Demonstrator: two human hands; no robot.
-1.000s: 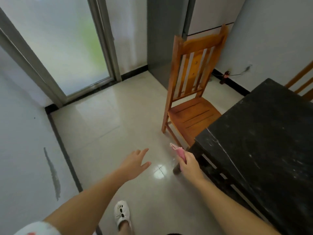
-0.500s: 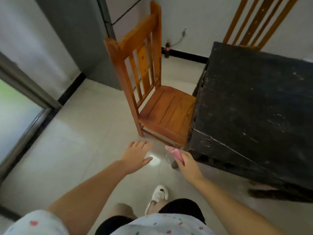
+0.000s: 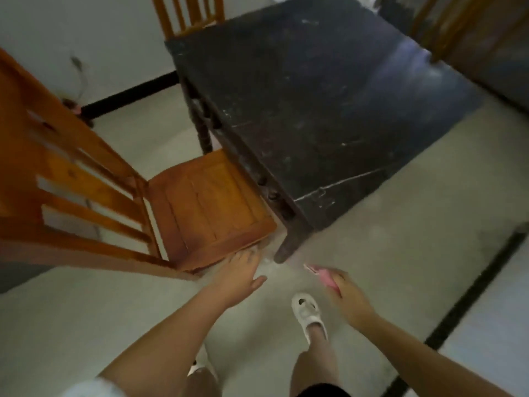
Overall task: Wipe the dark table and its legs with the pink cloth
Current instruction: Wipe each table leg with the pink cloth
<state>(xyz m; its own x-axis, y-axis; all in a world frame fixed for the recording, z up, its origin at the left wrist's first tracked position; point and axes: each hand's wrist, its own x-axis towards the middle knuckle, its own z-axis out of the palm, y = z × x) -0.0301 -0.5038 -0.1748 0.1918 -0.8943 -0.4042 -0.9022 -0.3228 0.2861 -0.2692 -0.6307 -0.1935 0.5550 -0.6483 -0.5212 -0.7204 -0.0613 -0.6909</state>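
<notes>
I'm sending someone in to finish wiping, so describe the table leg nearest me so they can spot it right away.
Start at the dark table in the middle of the room and follow its near corner down to the floor. The leg there is dark, ending beside the front corner of the orange wooden chair. It alone stands just ahead of the pink cloth held in the right hand.

A dark tabletop [image 3: 315, 90] with a scuffed, faintly glossy finish is seen; the chair [image 3: 200, 207] is of varnished orange wood, the pink cloth [image 3: 325, 277] soft, the floor [image 3: 400, 239] smooth pale tile
</notes>
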